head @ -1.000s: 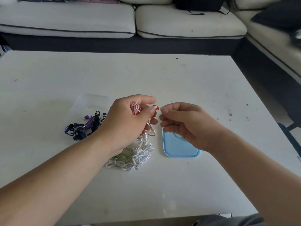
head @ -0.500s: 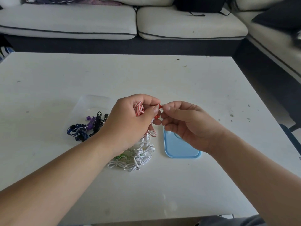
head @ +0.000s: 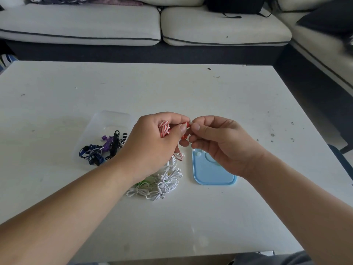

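Hands: our left hand grips a coiled red-and-white cable; our right hand pinches its red end.
Table: blue lid under the right hand.

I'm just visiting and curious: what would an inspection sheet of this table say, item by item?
Surface: white table, scuffed, with dark specks toward its right edge.
Job's things: red-and-white earphones, coiled and held above the table.
Clutter: a tangle of white cords with a green cord among them; dark earphones at a clear tub; a light blue lid lying flat.
Grips: the left hand holds the coil; the right hand pinches its red end.
Cables: earphone cords only; no power leads seen.
Surroundings: a pale sofa behind the table, with a black bag on it.
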Demonstrator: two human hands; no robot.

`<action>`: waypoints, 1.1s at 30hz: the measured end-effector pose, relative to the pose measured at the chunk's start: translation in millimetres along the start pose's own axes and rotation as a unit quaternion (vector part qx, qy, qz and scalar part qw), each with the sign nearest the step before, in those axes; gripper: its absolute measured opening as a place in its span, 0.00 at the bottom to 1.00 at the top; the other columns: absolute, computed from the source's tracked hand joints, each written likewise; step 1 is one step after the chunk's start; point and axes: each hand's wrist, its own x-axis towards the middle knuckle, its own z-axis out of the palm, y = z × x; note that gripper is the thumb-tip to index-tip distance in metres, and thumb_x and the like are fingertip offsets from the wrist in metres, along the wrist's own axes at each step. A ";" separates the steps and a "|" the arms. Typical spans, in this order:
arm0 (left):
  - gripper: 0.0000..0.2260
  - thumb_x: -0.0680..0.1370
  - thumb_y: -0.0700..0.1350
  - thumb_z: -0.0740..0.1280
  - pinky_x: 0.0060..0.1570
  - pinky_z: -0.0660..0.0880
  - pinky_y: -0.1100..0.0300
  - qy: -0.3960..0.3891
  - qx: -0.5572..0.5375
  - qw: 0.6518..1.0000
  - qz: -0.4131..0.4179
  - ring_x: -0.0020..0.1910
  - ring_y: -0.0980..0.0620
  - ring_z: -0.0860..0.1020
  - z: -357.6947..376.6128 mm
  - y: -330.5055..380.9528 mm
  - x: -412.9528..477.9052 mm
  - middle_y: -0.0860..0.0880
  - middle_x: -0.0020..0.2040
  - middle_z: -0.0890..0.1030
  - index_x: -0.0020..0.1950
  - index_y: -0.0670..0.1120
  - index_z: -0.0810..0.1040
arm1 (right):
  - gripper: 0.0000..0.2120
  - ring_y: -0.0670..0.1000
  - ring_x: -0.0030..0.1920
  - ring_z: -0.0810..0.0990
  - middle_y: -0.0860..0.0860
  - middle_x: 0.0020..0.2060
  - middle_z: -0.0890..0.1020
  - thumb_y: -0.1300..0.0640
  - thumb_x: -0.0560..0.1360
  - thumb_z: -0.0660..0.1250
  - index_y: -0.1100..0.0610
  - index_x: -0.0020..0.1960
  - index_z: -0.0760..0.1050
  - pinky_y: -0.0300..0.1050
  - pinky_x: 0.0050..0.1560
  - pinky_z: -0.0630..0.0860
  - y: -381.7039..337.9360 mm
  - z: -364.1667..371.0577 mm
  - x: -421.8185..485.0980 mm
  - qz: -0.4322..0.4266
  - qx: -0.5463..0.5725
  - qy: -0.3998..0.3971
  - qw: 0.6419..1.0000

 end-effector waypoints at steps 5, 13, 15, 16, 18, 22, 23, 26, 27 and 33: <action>0.07 0.81 0.40 0.70 0.32 0.77 0.66 0.013 0.000 1.000 -0.003 0.30 0.60 0.82 0.5 -0.9 0.3 0.55 0.37 0.86 0.56 0.48 0.86 | 0.08 0.54 0.37 0.82 0.59 0.36 0.82 0.62 0.71 0.71 0.66 0.46 0.79 0.41 0.39 0.80 2.6 1.1 1.3 -0.018 -0.011 0.006 1.000; 0.07 0.81 0.40 0.71 0.31 0.79 0.62 0.040 -0.020 0.999 -0.023 0.30 0.56 0.82 4.4 2.1 0.1 0.52 0.37 0.87 0.53 0.50 0.86 | 0.04 0.60 0.42 0.81 0.61 0.39 0.83 0.64 0.73 0.71 0.66 0.46 0.81 0.49 0.47 0.81 14.3 10.5 1.9 -0.063 0.005 0.059 0.996; 0.06 0.81 0.41 0.71 0.35 0.83 0.59 0.050 -0.017 0.998 -0.024 0.35 0.52 0.85 4.3 2.3 1.5 0.51 0.40 0.87 0.52 0.51 0.87 | 0.03 0.61 0.42 0.82 0.63 0.42 0.82 0.67 0.76 0.69 0.69 0.47 0.80 0.49 0.48 0.82 19.0 14.9 2.2 -0.074 0.033 0.069 0.994; 0.06 0.81 0.41 0.71 0.39 0.83 0.58 0.049 -0.020 0.998 -0.026 0.37 0.51 0.85 4.2 2.3 1.9 0.51 0.40 0.87 0.52 0.51 0.87 | 0.04 0.61 0.42 0.82 0.64 0.42 0.81 0.68 0.77 0.68 0.70 0.48 0.79 0.48 0.48 0.82 19.8 16.6 1.9 -0.078 0.039 0.073 0.994; 0.07 0.81 0.41 0.71 0.42 0.84 0.55 0.046 -0.028 0.998 -0.028 0.40 0.51 0.86 3.2 1.2 2.3 0.51 0.41 0.88 0.52 0.51 0.87 | 0.05 0.61 0.41 0.82 0.64 0.42 0.82 0.68 0.78 0.68 0.71 0.50 0.79 0.48 0.48 0.81 19.8 19.9 2.3 -0.081 0.042 0.077 0.993; 0.07 0.81 0.39 0.70 0.36 0.81 0.65 0.058 -0.040 0.997 -0.026 0.38 0.57 0.85 1.8 -0.7 1.0 0.53 0.42 0.88 0.51 0.51 0.86 | 0.05 0.59 0.42 0.81 0.61 0.41 0.83 0.67 0.78 0.68 0.70 0.50 0.79 0.49 0.52 0.82 22.9 27.8 1.8 -0.074 0.069 0.082 0.992; 0.07 0.81 0.39 0.70 0.36 0.79 0.67 0.061 -0.045 0.997 -0.026 0.38 0.59 0.85 1.7 -1.2 0.8 0.53 0.42 0.88 0.52 0.50 0.86 | 0.05 0.59 0.43 0.81 0.61 0.41 0.83 0.67 0.78 0.68 0.70 0.50 0.80 0.50 0.53 0.82 24.3 29.9 1.3 -0.072 0.074 0.085 0.991; 0.07 0.81 0.40 0.70 0.37 0.78 0.69 0.064 -0.043 0.997 -0.026 0.39 0.61 0.85 1.0 -2.9 1.8 0.55 0.42 0.88 0.52 0.50 0.86 | 0.04 0.59 0.45 0.82 0.62 0.42 0.83 0.68 0.77 0.69 0.69 0.49 0.80 0.52 0.56 0.82 24.4 31.1 0.1 -0.073 0.072 0.095 0.990; 0.07 0.81 0.40 0.70 0.38 0.78 0.70 0.060 -0.040 0.997 -0.025 0.39 0.61 0.85 0.9 -3.1 2.5 0.56 0.42 0.88 0.52 0.51 0.86 | 0.04 0.60 0.44 0.82 0.62 0.41 0.84 0.68 0.77 0.69 0.69 0.49 0.81 0.52 0.55 0.82 22.9 30.0 -0.1 -0.073 0.065 0.096 0.991; 0.08 0.81 0.41 0.70 0.48 0.83 0.60 0.059 -0.031 0.997 -0.028 0.45 0.55 0.86 -2.3 -3.9 3.8 0.54 0.43 0.88 0.50 0.53 0.87 | 0.04 0.64 0.42 0.84 0.67 0.43 0.84 0.70 0.78 0.67 0.70 0.49 0.81 0.51 0.51 0.82 14.5 25.8 -1.5 -0.083 0.024 0.099 0.991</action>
